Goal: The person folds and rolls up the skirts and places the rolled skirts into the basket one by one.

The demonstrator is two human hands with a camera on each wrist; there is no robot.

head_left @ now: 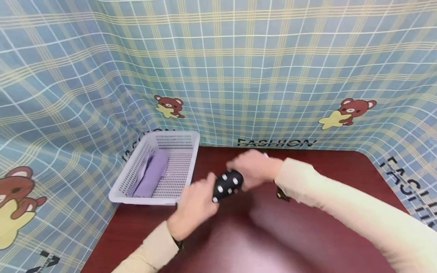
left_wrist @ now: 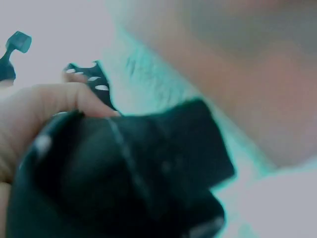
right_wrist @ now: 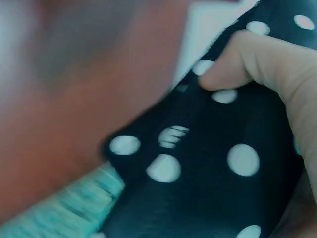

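Both hands gripping a black white-dotted cloth roll [head_left: 227, 185], left hand [head_left: 195, 206], right hand [head_left: 254, 167], white basket [head_left: 186, 138] nearby

Both arms I'm watching wear long, pale cream sleeves, plain, no print or logo I can make out. Left sleeve [head_left: 150, 254] ends at the wrist with a dark band [head_left: 178, 243] showing just past the cuff, likely the wrist camera strap. Right sleeve [head_left: 345, 206] is looser, softly creased along the forearm; a small dark piece with a yellowish spot [head_left: 282, 194] sits under its cuff. Both hands bare, no rings visible
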